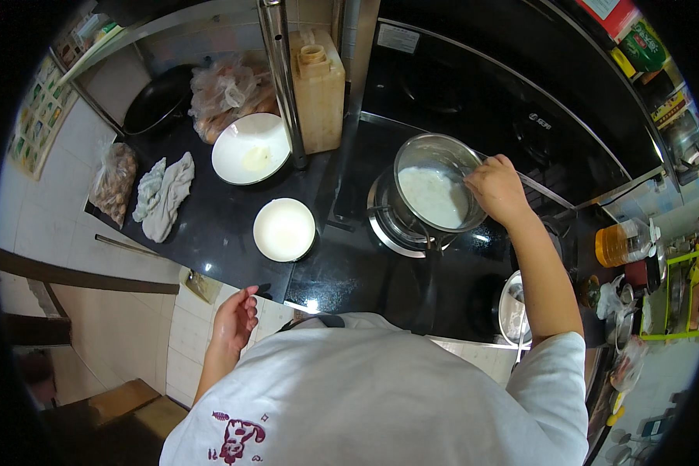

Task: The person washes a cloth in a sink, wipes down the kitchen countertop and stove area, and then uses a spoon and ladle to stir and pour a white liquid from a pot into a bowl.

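Observation:
On the gas burner (405,233) stands a metal pot (441,224) with a milky white liquid (434,197) inside. My right hand (497,187) is closed at the pot's right rim, its fingers around something thin that I cannot make out, perhaps a utensil's handle. Low beside the counter's front edge, my left hand (237,320) holds nothing, its fingers loosely curled and apart. A small white bowl (284,230) sits on the black counter left of the stove. Behind it lies a larger white bowl (233,148) with a little pale residue in it.
Cloths (172,198), a plastic bag of brownish items (113,183) and a black pan (158,102) are at the left. A plastic jug (319,93) stands behind a metal post (279,76). At the right are a bowl with a utensil (509,314) and an oil bottle (623,243).

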`<state>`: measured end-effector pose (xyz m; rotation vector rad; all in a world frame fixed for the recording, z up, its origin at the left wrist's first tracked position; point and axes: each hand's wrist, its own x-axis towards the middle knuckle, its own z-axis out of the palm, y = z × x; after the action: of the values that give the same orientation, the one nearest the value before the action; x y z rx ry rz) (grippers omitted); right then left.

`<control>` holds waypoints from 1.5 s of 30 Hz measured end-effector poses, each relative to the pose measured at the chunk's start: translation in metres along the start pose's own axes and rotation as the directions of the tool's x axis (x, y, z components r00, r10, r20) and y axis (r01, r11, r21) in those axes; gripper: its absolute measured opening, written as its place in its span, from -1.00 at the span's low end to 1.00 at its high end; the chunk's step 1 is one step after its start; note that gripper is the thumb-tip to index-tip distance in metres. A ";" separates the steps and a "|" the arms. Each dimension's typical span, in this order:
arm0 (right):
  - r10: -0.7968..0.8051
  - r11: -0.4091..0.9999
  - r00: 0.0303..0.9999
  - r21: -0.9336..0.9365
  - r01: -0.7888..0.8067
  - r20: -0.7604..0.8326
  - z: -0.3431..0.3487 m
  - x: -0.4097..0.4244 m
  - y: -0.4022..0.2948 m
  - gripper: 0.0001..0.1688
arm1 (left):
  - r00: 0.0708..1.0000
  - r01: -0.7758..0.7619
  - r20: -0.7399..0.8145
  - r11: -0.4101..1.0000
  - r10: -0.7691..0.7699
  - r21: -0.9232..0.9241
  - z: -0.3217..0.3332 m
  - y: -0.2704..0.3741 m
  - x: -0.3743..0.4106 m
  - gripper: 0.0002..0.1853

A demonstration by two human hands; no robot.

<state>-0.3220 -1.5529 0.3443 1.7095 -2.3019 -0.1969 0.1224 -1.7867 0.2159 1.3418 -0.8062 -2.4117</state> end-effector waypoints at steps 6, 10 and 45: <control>0.159 0.867 0.976 0.452 -0.211 0.150 -0.011 -0.017 -0.003 -0.81 | 0.999 0.023 0.041 1.000 -0.023 0.000 0.000 0.001 0.004 -0.74; 0.383 0.492 0.867 0.724 -0.483 0.319 -0.013 -0.027 -0.009 -0.78 | 0.999 0.022 0.035 1.000 -0.023 0.009 0.002 0.003 0.005 -0.74; 0.292 -0.492 0.775 0.783 -0.381 0.560 -0.023 0.006 -0.277 -0.59 | 0.974 -0.082 0.227 0.927 -0.003 0.365 0.026 0.040 0.089 -0.39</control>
<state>-0.0628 -1.6389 0.2935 0.5896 -2.8351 2.7135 0.0509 -1.8527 0.1882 1.1645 -1.3987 -2.4930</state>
